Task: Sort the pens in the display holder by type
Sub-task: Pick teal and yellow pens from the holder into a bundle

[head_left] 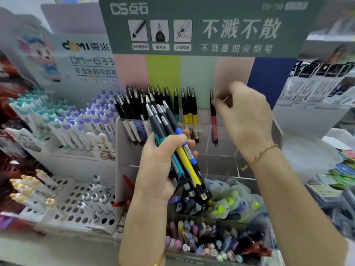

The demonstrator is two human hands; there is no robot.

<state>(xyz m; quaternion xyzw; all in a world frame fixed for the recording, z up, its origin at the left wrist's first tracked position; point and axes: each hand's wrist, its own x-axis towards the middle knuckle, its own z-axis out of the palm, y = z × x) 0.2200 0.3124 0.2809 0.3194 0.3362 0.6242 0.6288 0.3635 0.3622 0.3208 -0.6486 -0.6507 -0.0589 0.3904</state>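
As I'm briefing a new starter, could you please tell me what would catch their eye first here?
The left hand, mid-frame, grips a bundle of pens with teal, yellow and blue barrels. The right hand is at a lone red pen standing in the clear holder, under the green sign.

left: purple-capped white pens (91,120) | below: perforated rack (64,190) (round holes)

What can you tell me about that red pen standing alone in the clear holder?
The red pen has a black upper barrel, a silver end pointing up and a red lower body. It stands nearly upright, alone in its compartment of the clear holder. Fingertips of the right hand are at its upper barrel; a grip is unclear.
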